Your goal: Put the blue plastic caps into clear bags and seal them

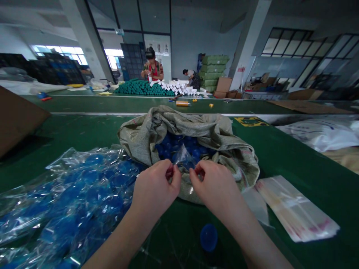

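Both of my hands pinch the edge of a clear plastic bag, held up in front of an open woven sack. My left hand grips its left side and my right hand its right side, fingers closed. Inside the sack lie many round blue pieces. Between my forearms a single blue cup-like piece rests on the green table. Whether the held bag contains anything I cannot tell. To the left spreads a heap of blue pieces in clear bags.
A stack of flat clear bags lies at the right on the green table. A cardboard box stands at the left edge. Across the belt, a person works behind green rolls and white pieces.
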`<state>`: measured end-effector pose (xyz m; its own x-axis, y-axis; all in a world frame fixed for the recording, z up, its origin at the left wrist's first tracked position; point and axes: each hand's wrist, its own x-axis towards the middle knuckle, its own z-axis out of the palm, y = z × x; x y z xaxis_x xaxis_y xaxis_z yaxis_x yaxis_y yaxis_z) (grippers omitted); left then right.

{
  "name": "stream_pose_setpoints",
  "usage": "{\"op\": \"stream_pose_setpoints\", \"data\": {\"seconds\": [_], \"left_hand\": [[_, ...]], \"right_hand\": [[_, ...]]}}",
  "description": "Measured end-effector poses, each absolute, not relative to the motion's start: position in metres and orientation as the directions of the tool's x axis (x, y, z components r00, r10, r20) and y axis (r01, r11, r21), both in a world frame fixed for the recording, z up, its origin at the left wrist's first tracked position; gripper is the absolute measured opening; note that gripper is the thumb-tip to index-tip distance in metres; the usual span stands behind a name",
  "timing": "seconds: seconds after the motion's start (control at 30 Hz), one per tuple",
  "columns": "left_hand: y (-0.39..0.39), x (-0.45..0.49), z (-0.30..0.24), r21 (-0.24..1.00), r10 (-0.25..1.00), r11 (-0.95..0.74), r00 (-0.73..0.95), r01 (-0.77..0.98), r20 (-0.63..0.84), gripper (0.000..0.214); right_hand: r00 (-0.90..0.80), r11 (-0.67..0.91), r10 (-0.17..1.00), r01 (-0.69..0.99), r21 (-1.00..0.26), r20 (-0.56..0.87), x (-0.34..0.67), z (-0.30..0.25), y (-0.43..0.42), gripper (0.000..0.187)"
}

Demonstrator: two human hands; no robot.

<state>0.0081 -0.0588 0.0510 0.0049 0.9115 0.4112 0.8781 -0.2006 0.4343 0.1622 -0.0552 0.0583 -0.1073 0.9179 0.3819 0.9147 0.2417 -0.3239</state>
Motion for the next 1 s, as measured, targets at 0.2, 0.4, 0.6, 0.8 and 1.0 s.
{"op": "stream_pose_setpoints", "data": {"seconds": [0.2,0.4,0.6,0.8,1.0], "left_hand": [[-0.052,0.015,0.041,0.293,0.937,-0.129,0.02,0.947,0.35,0.028],[-0.053,0.032,0.02,0.143,0.955,-0.12,0.076,0.982,0.286,0.03],[-0.054,0.051,0.003,0.073,0.958,-0.224,0.206,0.972,0.198,0.031],[-0.054,0.063,-0.007,0.029,0.959,-0.249,0.242,0.968,0.148,0.035],[-0.052,0.069,-0.009,0.011,0.964,-0.234,0.23,0.972,0.137,0.036]], "right_hand": [[-0.129,0.21,0.959,0.921,-0.329,0.25,0.163,0.046,-0.042,0.023],[-0.113,0.174,0.981,0.876,-0.451,0.16,0.175,0.012,-0.038,0.029],[-0.128,0.146,0.989,0.77,-0.621,0.074,0.208,-0.025,-0.079,0.034],[-0.525,0.477,0.842,0.623,-0.62,0.121,0.249,-0.033,-0.136,0.048],[-0.663,0.561,0.744,0.558,-0.612,0.077,0.259,-0.023,-0.15,0.041]]}}
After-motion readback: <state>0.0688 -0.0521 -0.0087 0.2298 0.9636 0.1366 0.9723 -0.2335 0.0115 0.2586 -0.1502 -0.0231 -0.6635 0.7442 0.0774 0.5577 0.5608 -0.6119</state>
